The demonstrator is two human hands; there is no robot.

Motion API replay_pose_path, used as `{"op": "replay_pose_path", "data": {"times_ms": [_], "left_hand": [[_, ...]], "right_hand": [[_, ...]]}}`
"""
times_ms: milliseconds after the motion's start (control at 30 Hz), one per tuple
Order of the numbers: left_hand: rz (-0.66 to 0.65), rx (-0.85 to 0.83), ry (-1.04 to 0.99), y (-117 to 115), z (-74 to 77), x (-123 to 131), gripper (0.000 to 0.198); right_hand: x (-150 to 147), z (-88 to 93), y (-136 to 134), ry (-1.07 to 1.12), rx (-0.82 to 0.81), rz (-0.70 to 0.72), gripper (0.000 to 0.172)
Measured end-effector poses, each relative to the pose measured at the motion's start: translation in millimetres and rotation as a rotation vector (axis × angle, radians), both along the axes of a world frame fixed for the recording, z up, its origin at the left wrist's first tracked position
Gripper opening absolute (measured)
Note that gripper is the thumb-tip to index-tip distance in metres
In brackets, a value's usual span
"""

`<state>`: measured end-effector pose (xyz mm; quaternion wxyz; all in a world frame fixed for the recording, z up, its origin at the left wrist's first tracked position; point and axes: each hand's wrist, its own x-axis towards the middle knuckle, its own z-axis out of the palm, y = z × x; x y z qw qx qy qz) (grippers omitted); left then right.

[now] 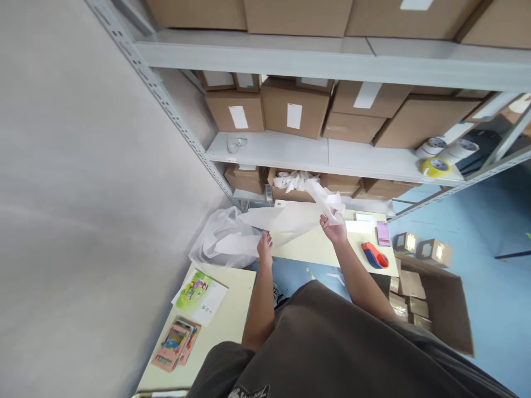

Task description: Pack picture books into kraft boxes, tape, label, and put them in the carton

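Thin white sheet (pixel 286 219), translucent, creased, crumpled at one end, loosely spread above pale table (pixel 317 251).

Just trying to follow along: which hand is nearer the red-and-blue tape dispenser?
The right hand. It holds white sheeting, up and left of the tape dispenser in view; the left hand is farther left.

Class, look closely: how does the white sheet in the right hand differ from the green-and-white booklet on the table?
The white sheet is plain; the booklet carries a coloured picture. The white sheet is raised in the right hand, with the left hand close by; the booklet lies on the table. The white sheet is bent and loose; the booklet looks flat. Both show white.
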<state>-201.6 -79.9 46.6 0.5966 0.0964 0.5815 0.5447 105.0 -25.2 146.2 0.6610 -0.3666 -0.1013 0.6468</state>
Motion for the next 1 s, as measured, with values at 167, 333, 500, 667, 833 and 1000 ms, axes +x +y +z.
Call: {"op": "replay_pose_path", "data": {"times_ms": [167, 333, 500, 667, 833, 1000], "left_hand": [[0.068, 0.127, -0.187, 36.0, 19.0, 60.6, 0.041], [0.22, 0.24, -0.218, 33.9, 35.8, 53.8, 0.047], [0.18, 0.271, -0.215, -1.2, 46.7, 34.0, 0.066], [0.198, 0.262, -0.019, -9.4, 52.0, 17.3, 0.044], [0.232, 0.279, 0.093, -1.2, 60.4, -20.8, 0.047], [0.305, 0.382, 0.04, 10.2, 68.2, -38.5, 0.05]], "right_hand": [[63.4, -19.6, -28.1, 0.069, -0.043, -0.033, 0.013], [94.9, -41.2, -49.6, 0.076, -0.054, 0.052, 0.02], [66.4, -57.0, -49.3, -0.012, -0.045, 0.224, 0.025], [-14.7, -58.8, -38.3, -0.14, -0.048, 0.423, 0.039], [-89.8, -42.6, -33.6, -0.303, -0.026, 0.521, 0.054], [-153.9, -25.8, -31.3, -0.265, -0.044, 0.509, 0.053]]}}
